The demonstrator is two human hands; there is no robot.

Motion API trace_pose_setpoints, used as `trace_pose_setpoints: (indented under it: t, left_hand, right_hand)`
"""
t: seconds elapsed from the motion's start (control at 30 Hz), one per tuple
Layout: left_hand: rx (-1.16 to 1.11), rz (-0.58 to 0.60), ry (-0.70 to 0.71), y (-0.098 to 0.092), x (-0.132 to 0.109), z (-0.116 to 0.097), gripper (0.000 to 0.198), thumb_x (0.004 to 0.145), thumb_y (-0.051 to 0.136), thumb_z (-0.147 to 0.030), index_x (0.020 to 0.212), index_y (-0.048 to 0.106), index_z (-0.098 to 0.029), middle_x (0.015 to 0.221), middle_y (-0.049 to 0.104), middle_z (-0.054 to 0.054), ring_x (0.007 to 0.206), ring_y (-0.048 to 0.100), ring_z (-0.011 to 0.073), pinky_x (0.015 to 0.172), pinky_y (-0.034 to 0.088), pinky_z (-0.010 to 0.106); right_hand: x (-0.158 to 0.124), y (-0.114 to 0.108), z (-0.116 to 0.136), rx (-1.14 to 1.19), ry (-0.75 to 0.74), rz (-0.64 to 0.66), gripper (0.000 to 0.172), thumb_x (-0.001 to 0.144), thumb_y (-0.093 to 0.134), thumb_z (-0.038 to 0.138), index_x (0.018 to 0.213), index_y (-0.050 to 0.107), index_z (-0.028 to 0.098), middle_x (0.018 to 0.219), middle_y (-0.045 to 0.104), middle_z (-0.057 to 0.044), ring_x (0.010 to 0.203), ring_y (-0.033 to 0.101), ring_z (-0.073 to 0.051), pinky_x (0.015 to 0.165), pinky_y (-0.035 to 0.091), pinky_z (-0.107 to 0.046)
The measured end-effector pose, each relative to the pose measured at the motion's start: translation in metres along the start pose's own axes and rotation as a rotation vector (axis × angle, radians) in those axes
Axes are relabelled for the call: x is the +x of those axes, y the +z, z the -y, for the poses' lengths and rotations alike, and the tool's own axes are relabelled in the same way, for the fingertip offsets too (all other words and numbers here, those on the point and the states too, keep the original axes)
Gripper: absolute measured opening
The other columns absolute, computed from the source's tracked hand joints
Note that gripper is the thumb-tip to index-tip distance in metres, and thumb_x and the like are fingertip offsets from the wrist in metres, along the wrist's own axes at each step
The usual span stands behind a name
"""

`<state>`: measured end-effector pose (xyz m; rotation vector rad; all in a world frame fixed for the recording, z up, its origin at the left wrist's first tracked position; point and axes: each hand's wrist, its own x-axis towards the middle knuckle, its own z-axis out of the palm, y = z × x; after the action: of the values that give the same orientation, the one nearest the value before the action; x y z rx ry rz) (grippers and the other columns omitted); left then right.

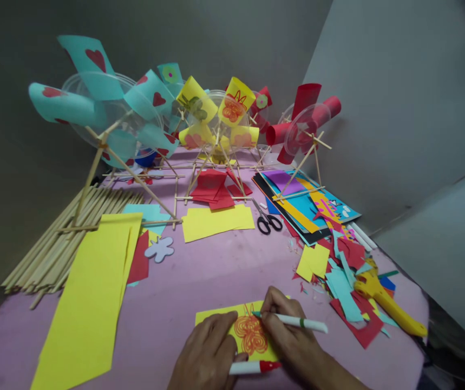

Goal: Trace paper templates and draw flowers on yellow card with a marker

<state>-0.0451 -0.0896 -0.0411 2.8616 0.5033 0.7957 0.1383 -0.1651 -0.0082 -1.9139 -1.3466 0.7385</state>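
Observation:
A yellow paper piece (203, 317) with an orange-red scribbled butterfly drawing (251, 335) lies on the table before me. My right hand (287, 322) is closed around a white-barrelled green marker (311, 324), its green tip touching the paper beside the drawing's top. My left hand (210, 349) rests on the paper's left side, fingers pressing it down. A white marker with a red end (252, 368) sticks out from under that hand's curled fingers and thumb, pointing right across the paper's lower edge. The far end of this marker is hidden.
Paper-bladed wheels in blue (118, 116), yellow (218, 122) and red (307, 127) stand on stick frames behind. Left lie wooden sticks (59, 244) and yellow strips (88, 292). Scissors (268, 222), paper scraps (344, 295) and a yellow-handled tool (394, 309) lie right.

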Motion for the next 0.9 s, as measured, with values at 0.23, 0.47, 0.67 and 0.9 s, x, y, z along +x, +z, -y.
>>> trace_pose_setpoints:
  t: [0.23, 0.47, 0.67, 0.9]
  left_hand:
    - [0.015, -0.013, 0.006, -0.001, 0.001, 0.000, 0.011, 0.088, 0.049, -0.018, 0.080, 0.056, -0.020, 0.112, 0.065, 0.008, 0.095, 0.061, 0.0212, 0.078, 0.051, 0.031]
    - [0.032, 0.027, 0.019, 0.000, 0.000, 0.001, 0.008, 0.085, 0.051, -0.017, 0.079, 0.056, -0.020, 0.113, 0.065, 0.009, 0.097, 0.061, 0.0219, 0.079, 0.052, 0.032]
    - [0.033, 0.014, 0.029, 0.001, -0.001, 0.001, 0.007, 0.085, 0.051, -0.017, 0.081, 0.056, -0.019, 0.113, 0.064, 0.009, 0.096, 0.061, 0.0225, 0.078, 0.052, 0.032]
    - [-0.196, -0.036, -0.103, -0.013, 0.005, -0.001, 0.015, 0.092, 0.046, -0.021, 0.080, 0.055, -0.020, 0.089, 0.066, 0.006, 0.079, 0.061, 0.0174, 0.068, 0.050, 0.025]
  right_hand:
    - [0.000, 0.000, -0.002, 0.001, -0.045, -0.017, 0.022, 0.084, 0.036, 0.011, 0.067, 0.046, 0.021, 0.074, 0.053, 0.001, 0.071, 0.045, -0.016, 0.063, 0.032, -0.027]
    - [0.001, 0.001, -0.005, 0.287, 0.063, -0.124, 0.014, 0.082, 0.045, 0.019, 0.069, 0.049, 0.021, 0.064, 0.050, 0.002, 0.063, 0.045, -0.016, 0.054, 0.033, -0.025]
    - [0.000, 0.000, 0.000, 0.217, 0.067, -0.078, 0.013, 0.081, 0.044, 0.019, 0.068, 0.046, 0.021, 0.065, 0.049, 0.002, 0.067, 0.045, -0.017, 0.057, 0.033, -0.025]
    - [-0.002, 0.001, 0.003, 0.255, 0.084, -0.027, 0.010, 0.079, 0.045, 0.024, 0.070, 0.045, 0.022, 0.061, 0.043, 0.003, 0.062, 0.042, -0.016, 0.054, 0.032, -0.025]
